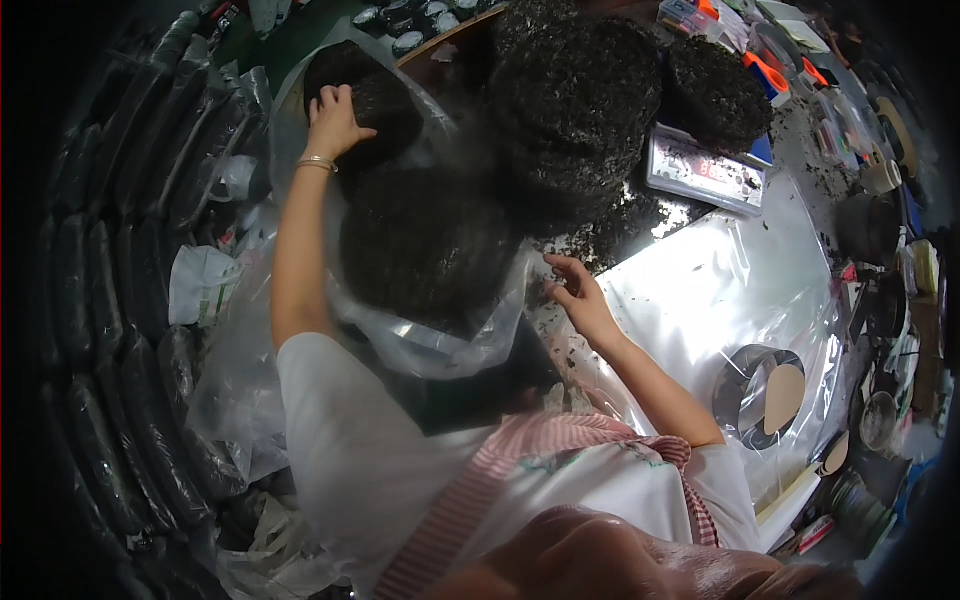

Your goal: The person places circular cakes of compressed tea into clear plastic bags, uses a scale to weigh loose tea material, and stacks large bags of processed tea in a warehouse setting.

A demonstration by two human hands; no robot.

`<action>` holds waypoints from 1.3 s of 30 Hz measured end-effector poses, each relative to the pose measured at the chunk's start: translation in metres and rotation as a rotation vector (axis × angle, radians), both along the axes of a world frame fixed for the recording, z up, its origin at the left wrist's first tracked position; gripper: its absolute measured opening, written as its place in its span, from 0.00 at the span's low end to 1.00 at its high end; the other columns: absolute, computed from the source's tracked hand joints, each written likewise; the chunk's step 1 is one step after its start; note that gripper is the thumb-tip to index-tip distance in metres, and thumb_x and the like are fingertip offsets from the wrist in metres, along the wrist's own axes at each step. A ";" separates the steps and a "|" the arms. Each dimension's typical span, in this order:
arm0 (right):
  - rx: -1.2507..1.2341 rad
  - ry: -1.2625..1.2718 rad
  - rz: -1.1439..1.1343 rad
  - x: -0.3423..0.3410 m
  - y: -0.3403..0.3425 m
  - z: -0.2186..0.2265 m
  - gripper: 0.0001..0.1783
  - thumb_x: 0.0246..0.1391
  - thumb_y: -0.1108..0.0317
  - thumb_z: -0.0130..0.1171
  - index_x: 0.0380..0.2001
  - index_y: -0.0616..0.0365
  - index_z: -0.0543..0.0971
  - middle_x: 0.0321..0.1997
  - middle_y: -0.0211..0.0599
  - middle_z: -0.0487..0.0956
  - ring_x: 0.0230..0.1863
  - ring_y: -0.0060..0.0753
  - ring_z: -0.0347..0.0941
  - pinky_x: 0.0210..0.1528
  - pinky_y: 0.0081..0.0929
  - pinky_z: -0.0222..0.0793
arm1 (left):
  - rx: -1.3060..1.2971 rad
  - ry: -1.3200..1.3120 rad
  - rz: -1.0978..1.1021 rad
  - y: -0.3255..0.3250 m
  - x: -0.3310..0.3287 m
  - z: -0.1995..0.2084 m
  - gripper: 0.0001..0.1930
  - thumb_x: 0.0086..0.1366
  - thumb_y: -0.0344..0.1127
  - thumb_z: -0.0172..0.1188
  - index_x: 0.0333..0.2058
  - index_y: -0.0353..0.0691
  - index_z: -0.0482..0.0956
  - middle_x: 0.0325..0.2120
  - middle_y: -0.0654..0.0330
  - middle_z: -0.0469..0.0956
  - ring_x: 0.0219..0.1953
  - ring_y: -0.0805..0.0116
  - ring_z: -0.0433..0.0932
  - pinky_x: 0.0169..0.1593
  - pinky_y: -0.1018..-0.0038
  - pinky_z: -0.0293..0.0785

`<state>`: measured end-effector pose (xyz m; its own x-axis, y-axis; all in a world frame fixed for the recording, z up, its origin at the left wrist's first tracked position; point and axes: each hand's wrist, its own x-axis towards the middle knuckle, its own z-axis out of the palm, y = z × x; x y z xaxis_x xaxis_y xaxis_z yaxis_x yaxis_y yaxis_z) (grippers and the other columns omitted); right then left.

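Two dark round cakes that look like dried seaweed lie before me, partly in clear plastic. My left hand [338, 122] rests on the farther cake [385, 95], fingers bent over its top and thumb spread to the side. The nearer cake [430, 245] sits in the mouth of a clear plastic bag [440, 355], whose edge loops round its near side. At that bag's right edge is my right hand [578, 295], thumb and fingers curled at the film. Its grip is small in the picture, but it seems to pinch the edge.
A tall stack of dark cakes [575, 100] stands beyond, with another dark cake [715, 90] above a scale with a lit display [705, 172]. Clear plastic sheets [720, 270] and a tape roll [765, 395] lie right. Packed dark bundles [120, 370] line the left.
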<state>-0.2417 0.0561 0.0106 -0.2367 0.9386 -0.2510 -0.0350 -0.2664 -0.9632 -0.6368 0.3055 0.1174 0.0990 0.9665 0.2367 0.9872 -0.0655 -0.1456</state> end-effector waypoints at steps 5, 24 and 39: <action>0.056 0.000 0.014 0.005 -0.001 0.000 0.23 0.58 0.70 0.58 0.57 0.56 0.70 0.58 0.37 0.71 0.60 0.35 0.64 0.59 0.29 0.62 | 0.116 -0.184 0.089 -0.044 -0.006 0.019 0.40 0.44 0.43 0.75 0.53 0.34 0.64 0.53 0.45 0.62 0.56 0.43 0.66 0.58 0.55 0.67; 0.671 -0.409 -0.120 0.073 -0.094 0.122 0.46 0.38 0.48 0.73 0.62 0.46 0.67 0.67 0.56 0.56 0.67 0.64 0.53 0.67 0.52 0.51 | -0.690 -1.679 -0.433 -0.310 0.247 0.053 0.48 0.60 0.41 0.60 0.70 0.44 0.35 0.68 0.51 0.47 0.68 0.58 0.52 0.69 0.63 0.50; 0.399 -0.194 -0.601 0.137 -0.101 0.079 0.30 0.54 0.79 0.46 0.62 0.52 0.66 0.65 0.49 0.66 0.68 0.50 0.59 0.67 0.38 0.57 | -0.241 -0.705 -0.505 -0.316 0.284 0.009 0.29 0.58 0.38 0.57 0.59 0.41 0.68 0.64 0.53 0.61 0.68 0.49 0.53 0.68 0.57 0.50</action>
